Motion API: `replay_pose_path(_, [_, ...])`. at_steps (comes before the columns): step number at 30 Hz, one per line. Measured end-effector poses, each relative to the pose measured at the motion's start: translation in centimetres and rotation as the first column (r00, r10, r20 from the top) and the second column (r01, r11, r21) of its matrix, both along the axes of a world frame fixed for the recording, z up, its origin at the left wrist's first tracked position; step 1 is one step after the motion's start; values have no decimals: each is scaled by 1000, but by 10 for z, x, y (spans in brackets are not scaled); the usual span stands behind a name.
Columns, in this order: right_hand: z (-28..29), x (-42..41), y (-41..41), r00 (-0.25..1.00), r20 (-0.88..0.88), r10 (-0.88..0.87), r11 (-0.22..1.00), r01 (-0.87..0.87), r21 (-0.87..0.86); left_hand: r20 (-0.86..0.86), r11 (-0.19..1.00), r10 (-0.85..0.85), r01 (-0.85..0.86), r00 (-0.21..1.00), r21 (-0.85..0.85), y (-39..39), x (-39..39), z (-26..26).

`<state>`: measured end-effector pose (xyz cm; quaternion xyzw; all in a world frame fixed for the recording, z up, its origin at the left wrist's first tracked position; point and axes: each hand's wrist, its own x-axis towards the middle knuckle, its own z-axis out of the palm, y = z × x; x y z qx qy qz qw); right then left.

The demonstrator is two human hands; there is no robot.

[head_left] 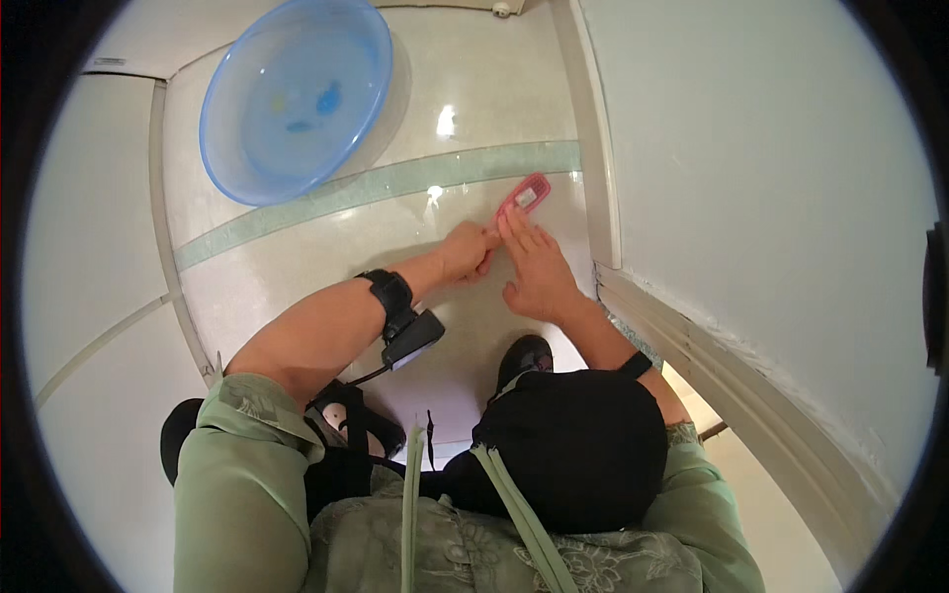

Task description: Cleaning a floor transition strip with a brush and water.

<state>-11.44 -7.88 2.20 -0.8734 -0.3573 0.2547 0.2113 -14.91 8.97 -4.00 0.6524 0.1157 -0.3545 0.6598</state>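
Note:
A pink brush [534,191] with a pale label on its head is held just above or on the tiled floor, in front of me. My left hand [467,250] is closed around its handle end. My right hand [535,270] lies flat beside it, fingers extended, with its fingertips touching the brush near the neck. The side of the brush that faces down is hidden. Up and to the left, a translucent blue plastic basin [259,194] stands on the floor, with a blue shape and a small yellow patch visible in its bottom.
A white door or wall panel [756,163] rises close on the right, with a door frame [604,193] at its edge. White panels [96,185] stand on the left. A green tile strip [415,175] crosses the shiny floor. My knees and shoes are below my hands.

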Motion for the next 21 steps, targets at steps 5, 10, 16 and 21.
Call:
replay_pose_path(5, [5, -63, -33, 981, -111, 159, 983, -168, -79, -142, 991, -131, 132, 981, 3, -18, -63, 12])
replay_pose_path(10, [17, -39, -16, 985, -88, 149, 983, -157, -92, -237, 999, 20, -12, 971, 34, -13, -46, 10])
replay_pose_path(16, [0, -27, -4, 998, 9, 63, 998, -63, 5, -322, 998, 38, -49, 946, -28, -2, -32, 0])
replay_pose_path(21, [1, -76, -45, 972, -160, 171, 980, -185, -78, -492, 998, -3, -30, 871, -61, -27, -74, 33])
